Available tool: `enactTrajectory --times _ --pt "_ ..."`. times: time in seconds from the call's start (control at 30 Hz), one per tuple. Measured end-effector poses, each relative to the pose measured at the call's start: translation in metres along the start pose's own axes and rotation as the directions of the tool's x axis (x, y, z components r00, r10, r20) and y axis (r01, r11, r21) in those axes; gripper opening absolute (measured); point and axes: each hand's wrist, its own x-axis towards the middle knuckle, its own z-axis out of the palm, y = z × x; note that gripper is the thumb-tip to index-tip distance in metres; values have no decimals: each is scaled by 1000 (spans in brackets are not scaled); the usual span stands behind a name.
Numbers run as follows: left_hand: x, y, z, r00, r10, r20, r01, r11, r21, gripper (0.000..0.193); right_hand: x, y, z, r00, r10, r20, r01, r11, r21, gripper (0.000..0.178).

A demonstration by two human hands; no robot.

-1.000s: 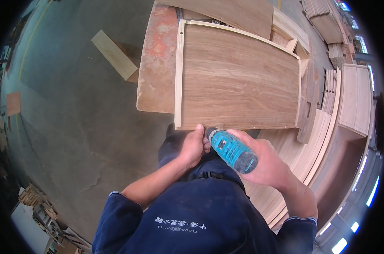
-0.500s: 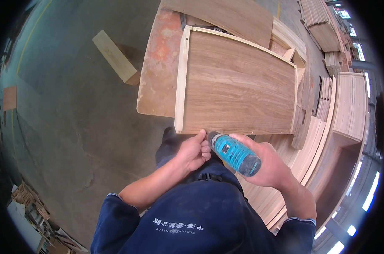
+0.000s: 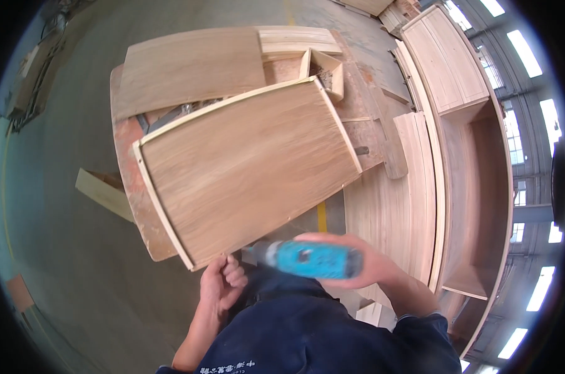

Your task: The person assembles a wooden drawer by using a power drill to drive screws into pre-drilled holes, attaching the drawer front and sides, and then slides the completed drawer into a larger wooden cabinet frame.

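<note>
A framed wooden panel (image 3: 245, 177) lies tilted on the worktable, with pale strips along its far, left and right sides. At its near left edge is my left hand (image 3: 223, 280), fingers curled and thumb against the index finger. Whatever that pinch may hold is too small to make out. My right hand (image 3: 373, 262) is wrapped round a teal and black cordless drill (image 3: 313, 260), blurred by motion. The drill points left, its dark front end close to my left fingers and just below the panel's near edge. The grip is hidden behind my hand.
Beyond the panel, the worktable (image 3: 125, 146) bears a flat board (image 3: 192, 71) and a small wooden box (image 3: 337, 81) with small dark bits inside. Long planks (image 3: 388, 206) and an open wooden cabinet (image 3: 482, 187) stand at the right. A wood piece (image 3: 105, 193) is at the left.
My view has swung, so the panel and worktable appear farther left and tilted. The drill now lies more level, pointing left. My left hand stays by the panel's near edge.
</note>
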Motion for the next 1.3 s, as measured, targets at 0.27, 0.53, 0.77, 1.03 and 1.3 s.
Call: enactTrajectory --times 0.27,0.53,0.77,1.03,1.3 --pt "48 -4 95 955 298 18 -260 802 538 7 -28 106 -167 721 43 -691 -211 964 -161 73" --pt "288 -8 333 940 79 332 -259 798 544 8 24 238 -296 646 -129 -752 -474 705 -528 87" --pt "364 11 381 776 459 433 -515 64 855 35 73 306 -373 684 -81 -725 -527 632 -568 98" --pt "267 145 250 646 516 562 239 -836 494 40 19 291 -263 258 22 -966 -265 963 -49 24" --pt "263 177 239 720 376 584 88 -883 461 31 2 255 -86 533 680 -504 156 507 848 45"
